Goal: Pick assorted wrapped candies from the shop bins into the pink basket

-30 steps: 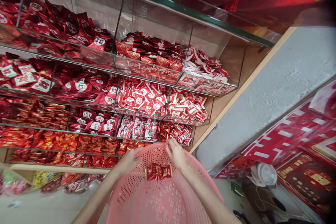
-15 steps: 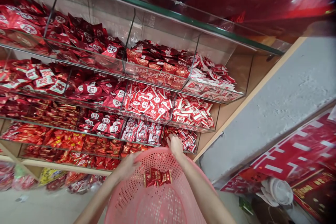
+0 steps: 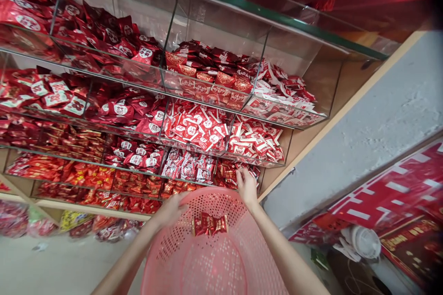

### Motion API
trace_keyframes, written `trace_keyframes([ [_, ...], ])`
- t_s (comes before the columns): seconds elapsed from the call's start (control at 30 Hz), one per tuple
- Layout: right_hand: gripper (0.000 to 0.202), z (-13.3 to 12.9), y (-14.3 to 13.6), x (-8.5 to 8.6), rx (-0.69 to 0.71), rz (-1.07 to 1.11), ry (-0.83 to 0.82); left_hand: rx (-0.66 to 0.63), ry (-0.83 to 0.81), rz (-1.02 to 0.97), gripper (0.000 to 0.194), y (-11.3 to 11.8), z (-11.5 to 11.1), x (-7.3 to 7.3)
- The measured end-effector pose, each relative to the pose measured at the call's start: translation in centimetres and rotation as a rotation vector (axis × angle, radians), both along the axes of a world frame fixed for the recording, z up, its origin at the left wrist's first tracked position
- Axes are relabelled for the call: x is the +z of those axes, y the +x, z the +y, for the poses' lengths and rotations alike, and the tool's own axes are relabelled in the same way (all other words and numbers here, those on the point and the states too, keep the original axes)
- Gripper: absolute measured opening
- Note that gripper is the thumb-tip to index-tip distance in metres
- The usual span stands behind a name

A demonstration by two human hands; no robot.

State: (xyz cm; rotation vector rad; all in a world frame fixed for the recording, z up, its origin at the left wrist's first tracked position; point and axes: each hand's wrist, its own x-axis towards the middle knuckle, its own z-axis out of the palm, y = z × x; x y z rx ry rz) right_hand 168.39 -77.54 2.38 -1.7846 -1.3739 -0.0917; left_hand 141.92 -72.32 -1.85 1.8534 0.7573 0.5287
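Note:
A pink perforated plastic basket (image 3: 159, 265) is in front of me, with a small cluster of red-and-gold wrapped candies (image 3: 210, 224) lying inside against its far wall. My left hand (image 3: 172, 210) is closed over the basket's left rim. Past the far rim, my right hand (image 3: 247, 186) reaches into a low right-hand compartment of red wrapped candies (image 3: 226, 173). Its fingers are bent and drawn together at those candies; whatever is between them is hidden. Left of that compartment are white-and-red candy packets (image 3: 188, 167).
Tiered clear-walled shelves (image 3: 207, 97) hold many red packets. A green-edged glass shelf (image 3: 259, 9) crosses above. To the right are a wooden side panel (image 3: 341, 110), a grey wall (image 3: 387, 97) and a white plastic container (image 3: 366, 242). Bagged goods (image 3: 74, 220) lie below the shelves.
My right hand has shifted right along the candy compartment. The view has tilted slightly, and my left hand stays on the basket rim. The candies in the basket look the same.

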Motion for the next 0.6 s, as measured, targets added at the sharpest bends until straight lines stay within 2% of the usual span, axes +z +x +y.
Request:
trace_keyframes([
  [0.13, 0.028, -3.1, -1.0, 0.0, 0.059, 0.226, 0.064, -0.003, -0.008, 0.0, 0.044, -0.1, 0.0, 0.0],
  [0.33, 0.03, -5.5, -3.0, -2.6, 0.181, 0.631, -0.016, -0.041, -0.025, -0.008, 0.043, 0.0, -0.2, 0.9],
  [0.47, 0.033, -5.9, -3.2, -3.8, 0.166, 0.709, -0.054, -0.039, -0.006, 0.029, 0.042, 0.2, -0.3, 1.0],
  [0.6, 0.034, -6.2, -2.6, -4.6, 0.131, 0.666, -0.068, -0.048, 0.025, 0.045, 0.044, 0.2, -0.3, 0.6],
])
